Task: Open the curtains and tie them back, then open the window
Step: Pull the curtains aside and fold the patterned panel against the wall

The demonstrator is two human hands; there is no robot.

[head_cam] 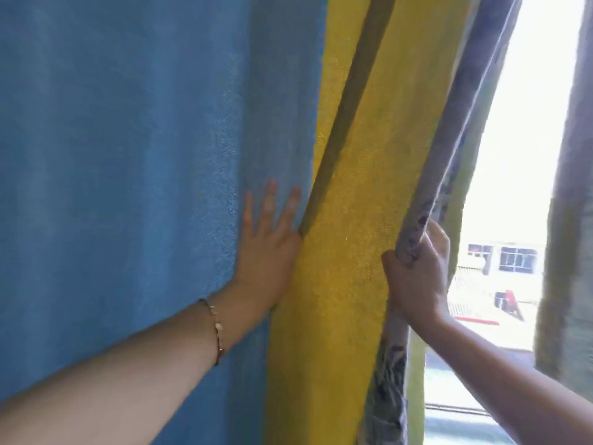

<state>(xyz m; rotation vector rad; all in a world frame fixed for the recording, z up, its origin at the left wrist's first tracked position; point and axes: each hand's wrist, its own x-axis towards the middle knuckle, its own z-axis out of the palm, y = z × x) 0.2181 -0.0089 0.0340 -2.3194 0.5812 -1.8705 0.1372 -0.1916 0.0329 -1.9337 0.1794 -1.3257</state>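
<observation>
A blue curtain panel point(128, 171) fills the left of the head view, with a yellow panel point(346, 220) folded beside it. My left hand point(266, 248) lies flat on the cloth with its fingers spread, right at the seam between blue and yellow; a thin bracelet circles the wrist. My right hand point(414, 277) is closed around the curtain's patterned grey edge point(449, 149), bunched into a roll. Right of that edge a bright gap shows the window point(513, 187). Another curtain point(571, 220) hangs at the far right.
Through the gap I see daylight, a pale building point(503, 258) and something red point(510, 300) outside. Curtain cloth hangs close in front of me on both sides of the gap.
</observation>
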